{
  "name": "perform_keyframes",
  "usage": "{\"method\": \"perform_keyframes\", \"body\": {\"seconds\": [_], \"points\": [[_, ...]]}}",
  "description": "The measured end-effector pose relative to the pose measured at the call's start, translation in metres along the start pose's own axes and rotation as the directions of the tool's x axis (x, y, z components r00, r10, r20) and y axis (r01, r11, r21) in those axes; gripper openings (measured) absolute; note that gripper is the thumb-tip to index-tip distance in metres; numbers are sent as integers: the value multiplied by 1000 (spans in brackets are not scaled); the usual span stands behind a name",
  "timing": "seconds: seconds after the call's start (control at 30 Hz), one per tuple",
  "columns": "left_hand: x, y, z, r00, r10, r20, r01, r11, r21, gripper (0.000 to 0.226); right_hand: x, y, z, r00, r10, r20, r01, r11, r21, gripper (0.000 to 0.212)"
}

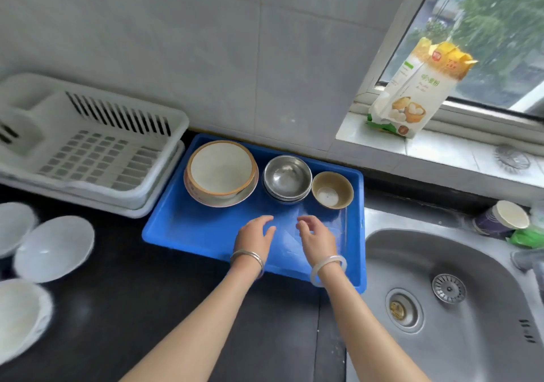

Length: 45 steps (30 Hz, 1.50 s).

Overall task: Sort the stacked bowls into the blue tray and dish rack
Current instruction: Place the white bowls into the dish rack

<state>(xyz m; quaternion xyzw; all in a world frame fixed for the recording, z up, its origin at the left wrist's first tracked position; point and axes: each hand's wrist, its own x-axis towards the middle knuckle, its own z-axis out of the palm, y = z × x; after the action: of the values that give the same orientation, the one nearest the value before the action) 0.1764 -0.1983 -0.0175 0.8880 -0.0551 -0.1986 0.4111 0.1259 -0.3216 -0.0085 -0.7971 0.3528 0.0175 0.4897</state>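
A blue tray [182,228] lies on the dark counter. Along its far side stand a large cream bowl stacked on a plate [221,172], a stack of steel bowls [287,179] and a small tan bowl [332,189]. Both hands hover over the tray's near part, fingers apart and holding nothing: my left hand [255,237] and my right hand [317,237]. A clear plastic piece [323,219] seems to lie in the tray under them. The white dish rack [88,146] stands empty at the left.
Three white bowls [54,247] lie on the counter at the far left. A steel sink [447,293] is at the right, paper cups [500,217] behind it. A flour bag [412,93] leans on the window sill.
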Motion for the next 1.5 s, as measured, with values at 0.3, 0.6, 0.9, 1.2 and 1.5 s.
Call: {"method": "perform_keyframes", "body": {"seconds": [0.3, 0.6, 0.9, 1.2, 1.5], "points": [[-84, -112, -130, 885, -108, -454, 115, 993, -11, 35, -70, -65, 138, 918, -211, 335, 273, 951, -147, 24], [-146, -231, -204, 579, -371, -726, 440, 892, -105, 44, -103, -123, 284, 766, -133, 629, 408, 857, -315, 48], [-161, -263, -217, 500, -527, -687, 336, 849, -407, 61, -101, -140, 339, 847, 19, 532, 107, 973, -205, 33], [-162, -277, -222, 483, -674, -560, 263, 721, -641, 72, -105, -151, 321, 891, 8, 453, -26, 999, 34, 35], [-162, -286, -225, 461, -741, -489, 120, 598, -793, 53, -142, -167, 308, 818, -128, 561, 154, 988, 0, 29]]}}
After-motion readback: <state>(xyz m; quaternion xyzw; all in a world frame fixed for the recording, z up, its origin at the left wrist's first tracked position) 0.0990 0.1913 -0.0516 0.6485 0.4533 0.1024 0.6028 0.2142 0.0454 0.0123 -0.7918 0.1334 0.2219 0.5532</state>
